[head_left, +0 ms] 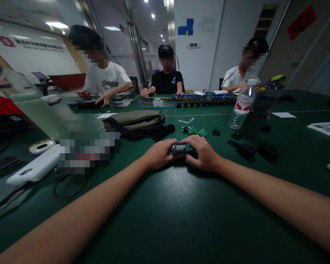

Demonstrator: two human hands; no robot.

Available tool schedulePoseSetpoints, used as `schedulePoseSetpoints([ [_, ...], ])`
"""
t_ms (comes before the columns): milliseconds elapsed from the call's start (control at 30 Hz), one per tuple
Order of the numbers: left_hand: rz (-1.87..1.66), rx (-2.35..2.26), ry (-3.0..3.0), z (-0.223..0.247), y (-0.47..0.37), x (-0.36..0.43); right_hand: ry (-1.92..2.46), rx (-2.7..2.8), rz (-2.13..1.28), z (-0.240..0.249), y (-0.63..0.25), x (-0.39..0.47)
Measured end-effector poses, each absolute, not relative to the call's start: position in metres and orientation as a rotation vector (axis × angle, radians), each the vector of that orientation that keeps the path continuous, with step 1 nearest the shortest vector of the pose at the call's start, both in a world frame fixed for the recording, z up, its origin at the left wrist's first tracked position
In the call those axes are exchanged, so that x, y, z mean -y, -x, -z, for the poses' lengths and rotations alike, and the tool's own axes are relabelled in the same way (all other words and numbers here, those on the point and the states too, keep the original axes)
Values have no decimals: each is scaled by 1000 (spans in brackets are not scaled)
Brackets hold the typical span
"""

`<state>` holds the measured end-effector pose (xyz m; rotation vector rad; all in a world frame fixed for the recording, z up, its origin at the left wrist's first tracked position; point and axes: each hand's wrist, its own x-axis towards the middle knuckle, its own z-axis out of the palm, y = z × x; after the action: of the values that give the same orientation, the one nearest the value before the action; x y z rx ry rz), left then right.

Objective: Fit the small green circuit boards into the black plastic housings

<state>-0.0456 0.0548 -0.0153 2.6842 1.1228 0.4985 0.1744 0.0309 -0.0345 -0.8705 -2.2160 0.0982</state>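
Note:
Between my hands, just above the green table (165, 205), is a small dark device (178, 148) with a grey face and small round marks. My left hand (161, 154) grips its left end, with fingers above and thumb below. My right hand (203, 154) is curled at its right end, its fingers and thumb pressed around a dark part that is mostly hidden. Right behind my hands lie small green circuit boards (193, 130) and a little black piece (216, 132).
A grey-green pouch (134, 120) and black trays (161, 131) lie behind my left hand. To the right are black boxes (246, 150) and a clear bottle (240, 106). A white power bank (34, 167) and green bottle (38, 117) are left. Several people sit opposite.

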Motion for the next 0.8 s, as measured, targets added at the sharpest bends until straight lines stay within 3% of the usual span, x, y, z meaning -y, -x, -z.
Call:
schedulePoseSetpoints([
  [800, -532, -1166, -2698, 15, 43, -52, 889, 2113, -166, 34, -174, -32],
])
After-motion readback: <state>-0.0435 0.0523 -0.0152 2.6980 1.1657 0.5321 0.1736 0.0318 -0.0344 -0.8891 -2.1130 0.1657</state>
